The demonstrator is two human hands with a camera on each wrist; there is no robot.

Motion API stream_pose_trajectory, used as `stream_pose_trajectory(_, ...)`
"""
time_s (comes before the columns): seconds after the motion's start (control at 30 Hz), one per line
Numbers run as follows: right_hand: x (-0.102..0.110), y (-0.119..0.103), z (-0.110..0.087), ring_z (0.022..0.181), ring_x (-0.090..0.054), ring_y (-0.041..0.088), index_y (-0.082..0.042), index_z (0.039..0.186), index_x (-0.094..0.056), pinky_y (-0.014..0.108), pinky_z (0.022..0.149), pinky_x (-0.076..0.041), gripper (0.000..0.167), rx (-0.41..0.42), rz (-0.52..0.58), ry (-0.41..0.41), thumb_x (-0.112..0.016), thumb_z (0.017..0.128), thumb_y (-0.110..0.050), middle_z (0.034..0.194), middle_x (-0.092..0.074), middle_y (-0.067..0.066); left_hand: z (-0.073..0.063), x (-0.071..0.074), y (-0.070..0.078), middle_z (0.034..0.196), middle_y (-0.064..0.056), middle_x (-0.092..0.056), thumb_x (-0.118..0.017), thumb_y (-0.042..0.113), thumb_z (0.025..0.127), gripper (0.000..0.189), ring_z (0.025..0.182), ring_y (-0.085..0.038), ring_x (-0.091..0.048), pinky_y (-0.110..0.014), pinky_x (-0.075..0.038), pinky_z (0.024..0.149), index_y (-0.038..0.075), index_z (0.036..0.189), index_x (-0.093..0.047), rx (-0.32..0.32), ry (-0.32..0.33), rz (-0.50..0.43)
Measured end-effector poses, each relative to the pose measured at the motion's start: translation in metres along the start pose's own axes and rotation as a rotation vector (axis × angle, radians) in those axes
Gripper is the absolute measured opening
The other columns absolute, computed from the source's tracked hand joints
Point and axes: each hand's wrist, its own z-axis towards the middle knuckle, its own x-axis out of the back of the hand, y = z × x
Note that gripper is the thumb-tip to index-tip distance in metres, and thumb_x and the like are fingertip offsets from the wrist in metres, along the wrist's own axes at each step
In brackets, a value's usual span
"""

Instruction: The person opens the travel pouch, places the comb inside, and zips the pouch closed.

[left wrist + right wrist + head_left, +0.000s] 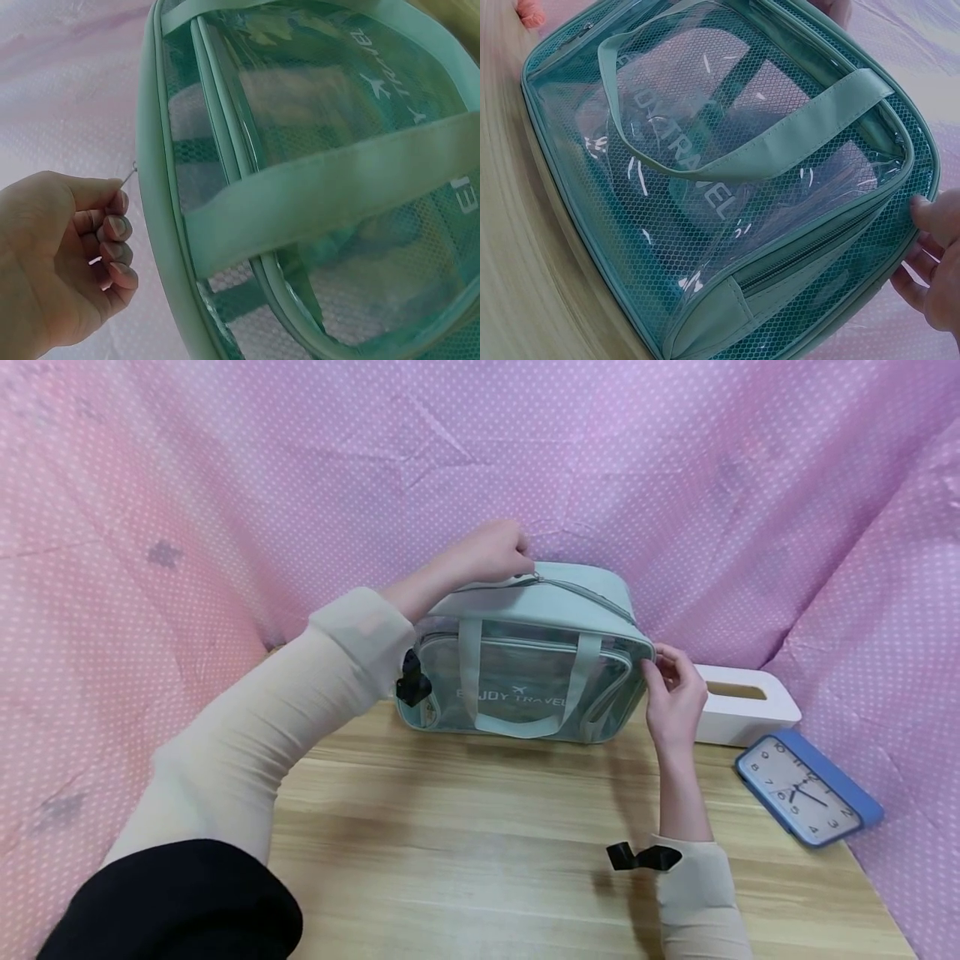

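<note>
A mint-green travel bag point(517, 672) with clear mesh-lined panels and white lettering stands upright on the table. Its strap handle point(817, 120) hangs down over the front. At the top, my left hand point(495, 552) pinches a small metal zipper pull point(130, 172) between thumb and forefinger, the other fingers curled. The top zipper point(592, 597) runs from that hand down toward the right corner. My right hand point(675, 693) grips the bag's upper right edge, with thumb in front and fingers behind point(922, 277). The left hand is mostly cut off in the right wrist view.
Right of the bag stands a white box point(750, 706) with a slot in its top. In front of it lies a blue-framed clock point(806, 789) near the table's right edge. A pink dotted cloth point(360, 460) hangs behind the wooden table point(465, 843).
</note>
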Motion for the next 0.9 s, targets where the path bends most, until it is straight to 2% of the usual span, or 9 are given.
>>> stream_pose_trajectory(0.1,0.001,0.000,0.001,0.088,-0.062,0.002,-0.001,0.118,-0.072,0.011,0.078,-0.052,0.021,0.004,-0.002,0.002,-0.067,0.099,-0.009,0.094,-0.063,-0.019,-0.003,0.002,-0.006,0.062,0.006,-0.047,-0.055,0.022,0.102,0.031,0.060,-0.010,-0.039,-0.021,-0.032,0.061,0.011,0.073,-0.060,0.007,0.004,-0.026)
stream_pose_trajectory(0.2,0.002,0.000,0.002,0.087,-0.062,0.001,-0.001,0.117,-0.072,0.011,0.077,-0.052,0.021,0.002,-0.009,0.003,-0.068,0.098,-0.008,0.093,-0.063,-0.019,-0.007,0.003,-0.011,0.065,0.005,-0.048,-0.054,0.023,0.102,0.029,0.063,-0.012,-0.040,-0.023,-0.034,0.064,0.008,0.080,-0.067,0.017,0.009,-0.039)
stream_pose_trajectory(0.53,0.001,-0.002,0.002,0.087,-0.062,0.000,0.000,0.116,-0.072,0.010,0.076,-0.051,0.020,0.012,-0.026,-0.004,-0.068,0.098,-0.008,0.093,-0.063,-0.018,-0.024,0.008,-0.033,0.060,0.008,-0.041,-0.053,0.026,0.102,0.030,0.059,-0.010,-0.034,-0.026,-0.033,0.063,0.010,0.079,-0.064,0.063,0.044,-0.117)
stream_pose_trajectory(0.67,0.001,-0.002,0.003,0.087,-0.063,-0.001,0.000,0.116,-0.072,0.010,0.076,-0.052,0.019,0.029,-0.030,-0.004,-0.068,0.098,-0.008,0.093,-0.063,-0.020,-0.033,0.010,-0.044,0.059,0.008,-0.039,-0.053,0.027,0.102,0.030,0.059,-0.010,-0.034,-0.026,-0.032,0.062,0.009,0.081,-0.066,0.106,0.063,-0.143)
stream_pose_trajectory(0.9,0.003,-0.001,0.002,0.088,-0.062,-0.001,0.000,0.116,-0.072,0.010,0.078,-0.052,0.020,0.017,-0.049,0.000,-0.067,0.099,-0.008,0.094,-0.063,-0.019,-0.047,0.009,-0.061,0.065,0.006,-0.045,-0.053,0.029,0.102,0.031,0.061,-0.011,-0.034,-0.026,-0.029,0.060,0.006,0.086,-0.068,0.137,0.092,-0.186)
